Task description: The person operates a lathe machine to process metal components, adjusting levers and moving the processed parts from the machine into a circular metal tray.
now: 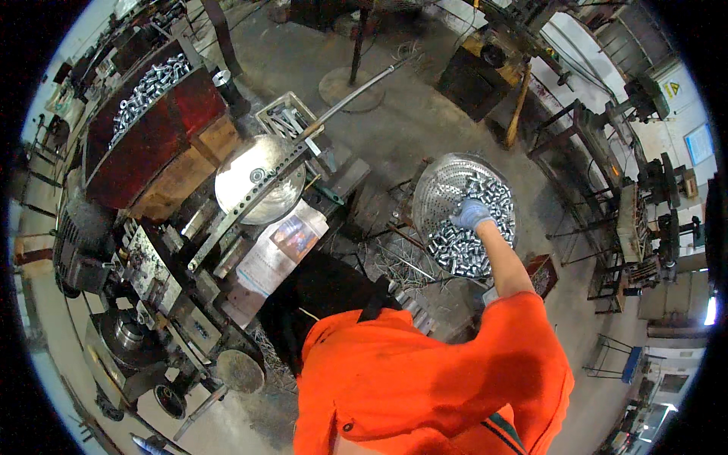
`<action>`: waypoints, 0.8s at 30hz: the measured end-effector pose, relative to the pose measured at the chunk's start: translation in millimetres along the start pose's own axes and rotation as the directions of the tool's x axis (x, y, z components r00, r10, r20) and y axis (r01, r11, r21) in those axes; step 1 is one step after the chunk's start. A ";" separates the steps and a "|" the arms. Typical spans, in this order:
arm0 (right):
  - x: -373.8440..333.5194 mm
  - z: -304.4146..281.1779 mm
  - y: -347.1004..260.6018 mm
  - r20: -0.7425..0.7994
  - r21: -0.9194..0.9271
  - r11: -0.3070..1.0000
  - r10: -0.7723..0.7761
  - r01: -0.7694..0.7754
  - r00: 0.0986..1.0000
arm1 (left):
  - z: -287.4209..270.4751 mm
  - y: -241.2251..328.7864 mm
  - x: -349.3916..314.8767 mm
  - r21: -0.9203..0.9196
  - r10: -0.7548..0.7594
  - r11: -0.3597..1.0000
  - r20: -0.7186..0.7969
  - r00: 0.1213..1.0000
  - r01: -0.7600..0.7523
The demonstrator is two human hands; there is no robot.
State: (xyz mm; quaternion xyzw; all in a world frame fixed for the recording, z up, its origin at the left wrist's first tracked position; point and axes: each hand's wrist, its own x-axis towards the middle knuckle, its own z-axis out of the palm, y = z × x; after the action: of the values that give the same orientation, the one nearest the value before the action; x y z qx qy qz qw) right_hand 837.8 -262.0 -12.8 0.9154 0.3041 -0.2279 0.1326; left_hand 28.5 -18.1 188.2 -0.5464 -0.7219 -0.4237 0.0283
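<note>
My right hand (pixel 472 214), in a blue-grey glove, reaches into a round perforated metal basin (pixel 438 186). Short shiny metal sleeves (pixel 470 254) lie heaped on its right and near sides. The gloved fingers are bent in at the edge of the heap, and what they hold there is too small to make out. My left hand is out of sight; only the orange sleeve and shirt show on that side. To the left of the basin, a round silvery disc (pixel 235 182) sits on the machine, with a long perforated metal bar (pixel 262 193) across it.
A red-brown bin (pixel 144 144) of similar metal sleeves stands at the far left. Printed sheet (pixel 277 250) covers part of the machine before me. Thin metal scrap (pixel 402 262) lies beneath the basin. A broom (pixel 518 110) leans at the back, and machine benches (pixel 591 152) line the right.
</note>
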 end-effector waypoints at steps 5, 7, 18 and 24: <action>49.8 45.1 20.5 -0.085 -0.150 0.983 -0.122 0.109 0.989 | 4.6 7.0 -2.1 -0.024 0.026 0.999 0.034 0.999 -0.026; 44.9 18.6 1.6 0.003 -0.194 0.977 -0.085 0.084 0.996 | 5.3 -2.9 0.8 0.057 0.026 0.998 0.088 0.996 -0.031; 81.5 44.9 19.7 -0.250 -0.093 0.989 -0.139 0.119 0.958 | -9.7 31.9 -23.7 -0.034 0.175 0.984 0.042 0.984 -0.173; -40.1 -91.9 -131.6 -0.551 0.160 0.831 -0.373 0.533 0.747 | -2.0 105.1 -42.1 -0.118 -0.023 0.993 0.086 0.996 0.033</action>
State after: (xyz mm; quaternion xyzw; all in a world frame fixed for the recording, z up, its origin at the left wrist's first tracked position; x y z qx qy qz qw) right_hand 759.0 -144.1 72.6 0.8480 0.5041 -0.0543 -0.1542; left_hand 130.0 -46.9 229.3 -0.5544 -0.7035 -0.4428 -0.0409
